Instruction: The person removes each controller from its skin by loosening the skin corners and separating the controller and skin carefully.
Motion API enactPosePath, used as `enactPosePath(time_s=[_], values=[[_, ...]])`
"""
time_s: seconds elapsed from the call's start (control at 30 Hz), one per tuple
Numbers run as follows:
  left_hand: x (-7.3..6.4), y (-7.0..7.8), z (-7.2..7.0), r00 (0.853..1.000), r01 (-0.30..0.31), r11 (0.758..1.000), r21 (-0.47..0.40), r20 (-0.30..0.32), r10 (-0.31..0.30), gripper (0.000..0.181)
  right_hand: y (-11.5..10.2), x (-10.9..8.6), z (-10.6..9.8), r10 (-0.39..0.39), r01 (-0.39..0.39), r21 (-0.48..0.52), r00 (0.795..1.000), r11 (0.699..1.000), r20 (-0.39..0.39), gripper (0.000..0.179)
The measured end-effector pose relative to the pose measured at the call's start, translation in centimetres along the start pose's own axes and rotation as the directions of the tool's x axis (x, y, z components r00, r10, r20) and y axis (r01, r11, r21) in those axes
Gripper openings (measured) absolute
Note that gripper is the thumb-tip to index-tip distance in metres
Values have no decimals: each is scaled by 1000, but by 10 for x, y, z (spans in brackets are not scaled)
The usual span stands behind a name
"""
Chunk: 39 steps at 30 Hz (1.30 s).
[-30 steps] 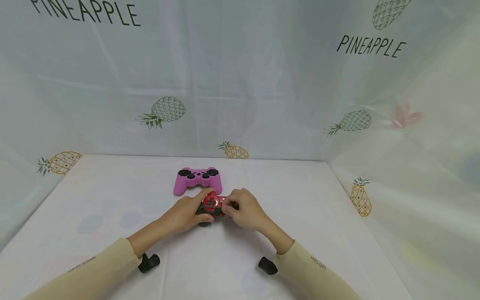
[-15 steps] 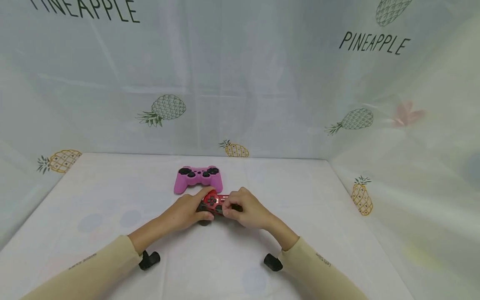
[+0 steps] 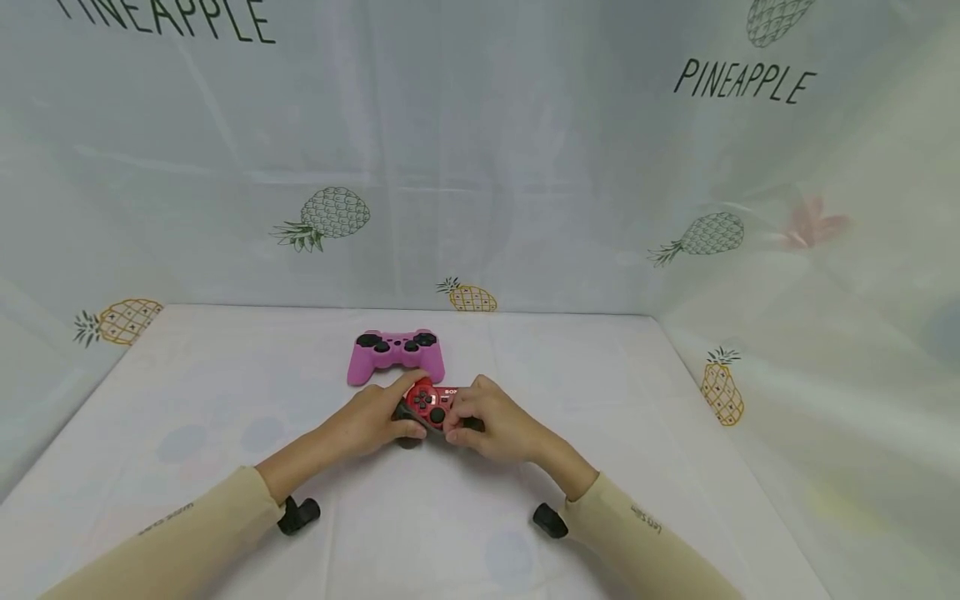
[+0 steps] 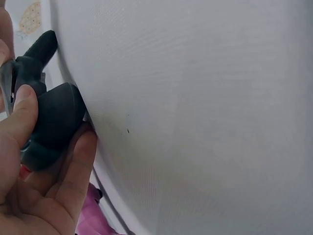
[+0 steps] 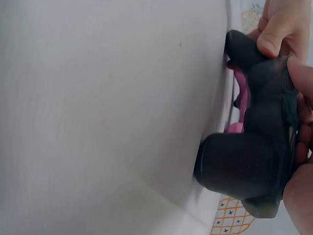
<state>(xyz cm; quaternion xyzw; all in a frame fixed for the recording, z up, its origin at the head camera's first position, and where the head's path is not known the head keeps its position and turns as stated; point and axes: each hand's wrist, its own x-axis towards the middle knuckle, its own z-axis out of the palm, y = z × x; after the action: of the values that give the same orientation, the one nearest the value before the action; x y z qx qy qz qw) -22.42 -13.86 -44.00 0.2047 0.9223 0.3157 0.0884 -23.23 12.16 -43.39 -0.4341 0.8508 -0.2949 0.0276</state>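
A red-faced game controller (image 3: 424, 400) with a directional pad lies near the middle of the white table. A black, soft-looking cover (image 5: 234, 161) wraps its underside and both handles, with its rim standing loose along one side. My left hand (image 3: 371, 418) grips the controller's left end, thumb on the near side and fingers at the far edge. At the right end, my right hand (image 3: 491, 423) pinches the cover, its curled fingers hiding that part of the face. Just behind sits a pink game controller (image 3: 396, 352) with black sticks and pad, touched by neither hand.
The white cloth-covered table (image 3: 570, 400) ends at a pale curtain (image 3: 525, 208) printed with pineapples, at the back and sides. Black wrist-camera mounts (image 3: 300, 517) hang beneath both forearms.
My right hand has shifted slightly right with its fingers at the cover, and a little more of the red face shows. The left hand keeps its hold; the pink controller stays put.
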Motion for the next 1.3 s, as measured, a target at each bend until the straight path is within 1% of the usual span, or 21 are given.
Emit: enactPosePath(time_s=[0.1, 0.2, 0.27, 0.33, 0.53, 0.63, 0.77, 0.87, 0.97, 1.03, 1.1, 1.2, 1.3], values=[[1, -2, 0, 1000, -2, 1000, -6, 2, 2, 86, 2, 0, 2, -47, 46, -30, 999, 998, -18, 9], [1, -3, 0, 1000, 4, 1000, -4, 2, -4, 86, 4, 0, 8, -102, 96, -94, 993, 991, -65, 12], [0, -3, 0, 1000, 5, 1000, 2, -1, -5, 87, 3, 1, 11, -117, 103, -128, 988, 986, -101, 13], [-1, -4, 0, 1000, 5, 1000, 18, -7, -5, 88, 1, 2, 14, -113, 93, -150, 985, 984, -130, 14], [-4, -4, 0, 1000, 3, 999, 43, -16, -3, 90, -5, 2, 16, -32, 6, -156, 986, 988, -165, 16], [-4, -3, 1, 1000, -8, 999, 50, -24, 9, 89, -7, 3, 16, 8, -35, -152, 984, 988, -179, 17], [-5, -1, 2, 999, -13, 999, 49, -29, 15, 88, -7, 2, 15, 58, -81, -113, 979, 990, -197, 16], [-5, 1, 3, 1000, -5, 999, 41, -26, 6, 88, -6, -3, 11, 75, -89, -66, 979, 994, -188, 20], [-5, 2, 3, 1000, 4, 999, 42, -19, -3, 88, -3, -10, 3, 77, -80, -12, 981, 997, -177, 32], [-4, 3, 3, 1000, 10, 999, 44, -16, -9, 88, 1, -16, -3, 82, -80, 18, 979, 997, -184, 39], [-4, 3, 3, 1000, 15, 999, 42, -17, -14, 87, 5, -21, -8, 101, -96, 30, 973, 995, -209, 42], [-4, 3, 2, 1000, 16, 999, 39, -20, -15, 87, 11, -29, -14, 141, -136, 37, 957, 990, -254, 43], [-4, 2, 3, 1000, 8, 999, 39, -21, -7, 88, 17, -35, -17, 191, -179, 71, 945, 981, -264, 46]])
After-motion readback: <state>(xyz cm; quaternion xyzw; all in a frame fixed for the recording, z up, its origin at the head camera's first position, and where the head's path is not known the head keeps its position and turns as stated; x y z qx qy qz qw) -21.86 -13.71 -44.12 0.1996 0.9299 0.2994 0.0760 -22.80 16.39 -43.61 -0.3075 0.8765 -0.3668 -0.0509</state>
